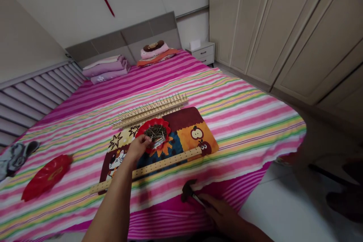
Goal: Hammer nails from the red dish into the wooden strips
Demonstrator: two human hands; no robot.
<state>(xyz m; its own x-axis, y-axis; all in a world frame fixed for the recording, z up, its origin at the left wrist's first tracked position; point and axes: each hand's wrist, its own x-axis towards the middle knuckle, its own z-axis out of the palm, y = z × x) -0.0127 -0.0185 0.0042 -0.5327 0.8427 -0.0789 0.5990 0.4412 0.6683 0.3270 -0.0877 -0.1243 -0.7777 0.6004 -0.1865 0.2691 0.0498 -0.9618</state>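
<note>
Your left grip (pixel 138 147): over the near-left rim of the red dish (pixel 168 124), fingertips just beside the nails (pixel 157 131); whether clamped on one, cannot tell. Your right grip (pixel 217 210): clamped on the hammer (pixel 187 190), its head beyond your fingers. Wooden strip (pixel 170 162): between dish and hammer, passing beneath your left forearm.

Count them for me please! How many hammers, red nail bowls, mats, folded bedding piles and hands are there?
Hammers: 1 hammer
Red nail bowls: 1 nail bowl
Mats: 1 patterned mat
Bedding piles: 2, purple pile and pink-and-orange pile
Hands: 2, left hand and right hand
Total: 7
</note>
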